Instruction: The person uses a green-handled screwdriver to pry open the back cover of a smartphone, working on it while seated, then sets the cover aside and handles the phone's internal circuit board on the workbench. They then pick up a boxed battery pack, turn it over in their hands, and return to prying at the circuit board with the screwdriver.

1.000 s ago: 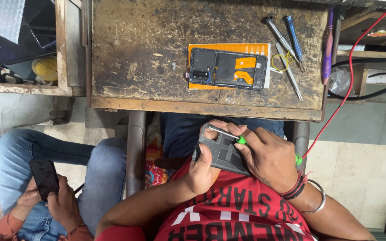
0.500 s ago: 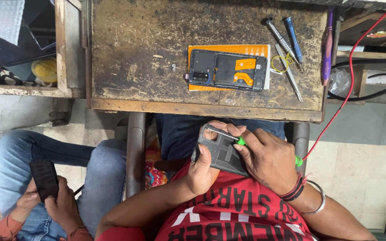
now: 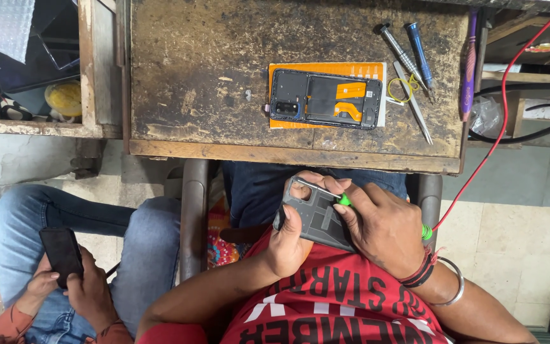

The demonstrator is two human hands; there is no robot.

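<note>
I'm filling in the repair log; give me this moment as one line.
left hand: holds grey phone frame | right hand: green-handled tool on frame | wooden table: opened phone, screwdrivers

I'm looking down on a worn wooden table [image 3: 224,76], scuffed and stained. An opened phone [image 3: 324,99] is lying on it, innards showing, and it's resting on an orange card [image 3: 326,66]. Just right of that I'm seeing a grey-handled screwdriver [image 3: 397,51] and a blue-handled screwdriver [image 3: 419,46] angled side by side, tweezers [image 3: 415,105] below them, and a yellow loop [image 3: 400,89] between. A purple pen [image 3: 468,64] is sitting at the table's right edge, with a red wire [image 3: 498,127] trailing past. Down at the left, another person in jeans [image 3: 97,223] is holding a dark phone [image 3: 62,255].
</note>
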